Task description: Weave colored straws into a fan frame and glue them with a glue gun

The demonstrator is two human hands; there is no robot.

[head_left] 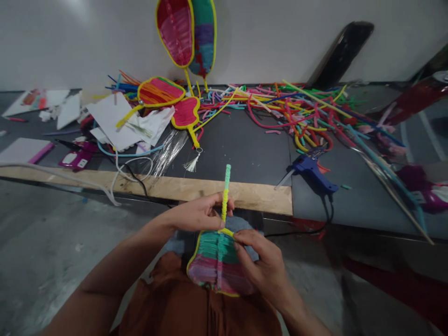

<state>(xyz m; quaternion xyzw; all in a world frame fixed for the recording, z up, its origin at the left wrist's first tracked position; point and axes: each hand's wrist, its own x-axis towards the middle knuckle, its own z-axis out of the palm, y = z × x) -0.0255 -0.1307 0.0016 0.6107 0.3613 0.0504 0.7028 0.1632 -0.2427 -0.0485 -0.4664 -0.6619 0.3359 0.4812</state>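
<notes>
Over my lap lies a leaf- or fan-shaped pipe-cleaner piece (219, 261), banded in teal, pink and mauve with a yellow edge. Its upright stem (225, 200) is green at the tip and wrapped in yellow below. My left hand (201, 212) closes around the lower part of that stem. With thumb and forefinger, my right hand (261, 256) pinches a yellow pipe cleaner (228, 232) near the base of the stem. The right hand covers part of the piece's right side.
On the table's right is a blue glue gun (311, 173) with a black cord. Behind it spreads a heap of coloured pipe cleaners (273, 105). Finished-looking fan shapes (177, 35) lean on the wall. Papers (115, 121) and a white cable (114, 186) lie left. A bottle (420, 95) stands far right.
</notes>
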